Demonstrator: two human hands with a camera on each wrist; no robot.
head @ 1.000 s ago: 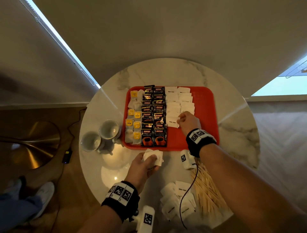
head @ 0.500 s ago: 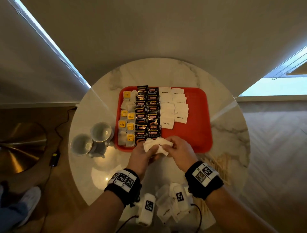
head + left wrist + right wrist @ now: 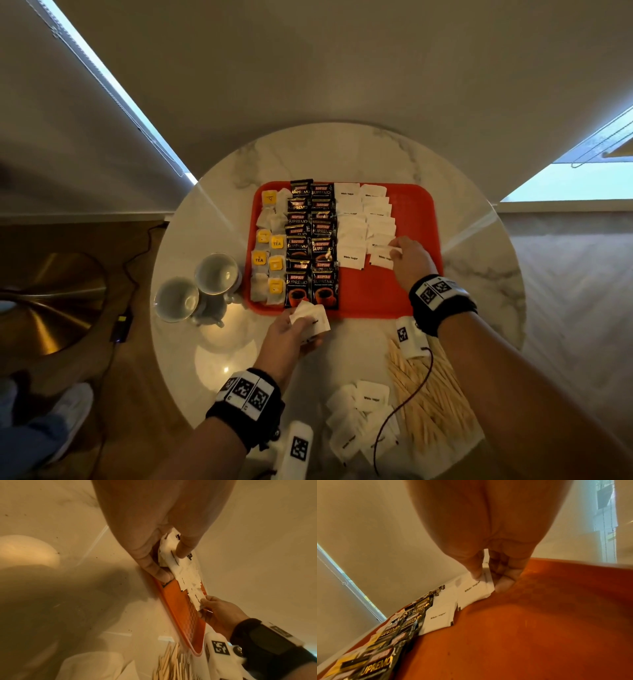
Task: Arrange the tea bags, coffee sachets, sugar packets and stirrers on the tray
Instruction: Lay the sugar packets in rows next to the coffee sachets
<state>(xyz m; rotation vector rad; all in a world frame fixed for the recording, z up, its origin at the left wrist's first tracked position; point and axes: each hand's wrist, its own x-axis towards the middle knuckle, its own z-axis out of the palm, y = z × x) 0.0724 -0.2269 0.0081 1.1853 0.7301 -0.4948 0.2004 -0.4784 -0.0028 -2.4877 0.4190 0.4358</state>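
Head view shows tea bags (image 3: 269, 246), coffee sachets (image 3: 311, 243) and most sugar packets (image 3: 363, 228) laid on the tray (image 3: 416, 219); right hand (image 3: 409, 258) pinches one packet down beside them, left hand (image 3: 291, 337) grips spares just off the tray, and stirrers (image 3: 428, 401) lie unplaced off the tray's near edge.

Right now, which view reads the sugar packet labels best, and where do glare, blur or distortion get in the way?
Head view: dim, wide-angle bend; lamp glare on the table; sugar packets on the tray are partly legible. Left wrist view: warm cast, the left hand looms out of focus, and the tray is badly stretched. Right wrist view: the right hand is blurred; the pinched packet reads "White Sugar" clearest.
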